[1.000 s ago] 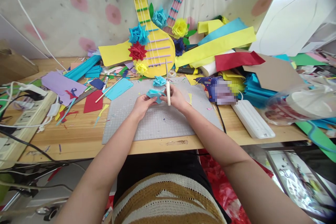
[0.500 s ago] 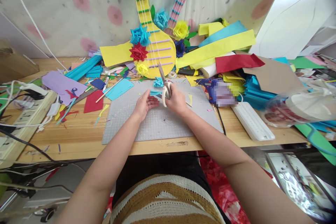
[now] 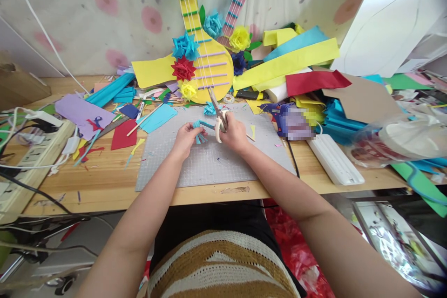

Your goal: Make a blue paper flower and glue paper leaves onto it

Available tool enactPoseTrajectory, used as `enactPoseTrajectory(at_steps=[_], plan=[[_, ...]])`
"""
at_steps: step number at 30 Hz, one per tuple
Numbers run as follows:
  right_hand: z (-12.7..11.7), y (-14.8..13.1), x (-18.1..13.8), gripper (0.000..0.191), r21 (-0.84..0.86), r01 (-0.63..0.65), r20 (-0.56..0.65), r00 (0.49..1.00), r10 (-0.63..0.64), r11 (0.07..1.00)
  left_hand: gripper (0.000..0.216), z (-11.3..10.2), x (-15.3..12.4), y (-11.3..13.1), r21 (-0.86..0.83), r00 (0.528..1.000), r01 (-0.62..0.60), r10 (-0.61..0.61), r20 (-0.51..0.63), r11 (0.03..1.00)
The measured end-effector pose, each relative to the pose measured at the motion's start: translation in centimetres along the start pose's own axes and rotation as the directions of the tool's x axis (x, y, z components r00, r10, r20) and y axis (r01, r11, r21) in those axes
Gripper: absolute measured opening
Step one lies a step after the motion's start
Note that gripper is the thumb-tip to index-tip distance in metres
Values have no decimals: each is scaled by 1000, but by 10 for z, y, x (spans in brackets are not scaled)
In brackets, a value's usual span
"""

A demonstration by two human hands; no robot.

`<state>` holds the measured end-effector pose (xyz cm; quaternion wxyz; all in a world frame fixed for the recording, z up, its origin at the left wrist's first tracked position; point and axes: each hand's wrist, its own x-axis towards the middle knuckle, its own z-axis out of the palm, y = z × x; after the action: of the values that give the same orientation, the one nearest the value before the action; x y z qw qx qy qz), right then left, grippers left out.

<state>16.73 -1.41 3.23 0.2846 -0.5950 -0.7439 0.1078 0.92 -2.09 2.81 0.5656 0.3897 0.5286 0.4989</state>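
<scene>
My left hand [image 3: 185, 140] pinches a blue fringed paper strip [image 3: 198, 131] above the grey cutting mat [image 3: 206, 167]. The strip's cut tails hang between the fingers, and its plain end stretches toward my right hand [image 3: 235, 132]. In that right hand are scissors [image 3: 220, 118] with white handles, their blades pointing up and away. Whether the right fingers also grip the strip's end, I cannot tell. Just beyond the hands, a small blue paper flower [image 3: 209, 109] rests on the mat. Behind it leans a yellow paper-covered lute shape [image 3: 213, 67] decorated with paper flowers and white strings.
Right of the mat lies a blue glue gun [image 3: 277, 114], near a white power strip [image 3: 337, 160]. Coloured paper pieces [image 3: 289, 65] pile up at the back right. Leftward are purple paper [image 3: 82, 111], red paper [image 3: 124, 134] and a larger power strip [image 3: 38, 163] with cables.
My left hand has gone from spread fingers to a pinch on the blue strip, whose fringed part now shows there. The right hand with the scissors has barely moved.
</scene>
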Motion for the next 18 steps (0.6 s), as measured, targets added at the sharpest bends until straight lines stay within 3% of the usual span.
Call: enactPoseTrajectory(at_steps=[1,2,4,6,7,10,12,15,18], plan=[[0,-1,0,28,-6,-8,7,1000,8,1000,24,1,0,-3,88,989,-96,105,-102,991],[1,-1,0,27,-11,-12,10,1000,12,1000,29,2,0,-5,199,949,-208,246,-195,958],[3,-3,-1,25,-16,-8,-1,1000,8,1000,34,1,0,-7,441,798,-399,542,-266,804],[5,-5,-1,24,-15,4,-22,1000,-4,1000,26,0,-2,-6,619,671,-497,722,-170,608],[6,-5,-1,24,-15,5,-28,1000,-5,1000,19,-1,-4,-5,674,649,-522,756,-83,523],[7,-6,-1,26,-24,-7,-26,1000,6,1000,16,-1,-6,-2,730,677,-570,719,157,377],[8,-5,-1,27,-38,-13,-29,1000,12,999,17,1,-7,-1,722,710,-574,675,202,387],[11,-5,-2,27,-70,12,-47,999,-16,997,9,6,-6,-3,628,782,-530,615,102,570],[15,-5,-3,25,-107,87,-61,994,-93,991,17,9,-1,-8,480,884,-392,466,-40,785]])
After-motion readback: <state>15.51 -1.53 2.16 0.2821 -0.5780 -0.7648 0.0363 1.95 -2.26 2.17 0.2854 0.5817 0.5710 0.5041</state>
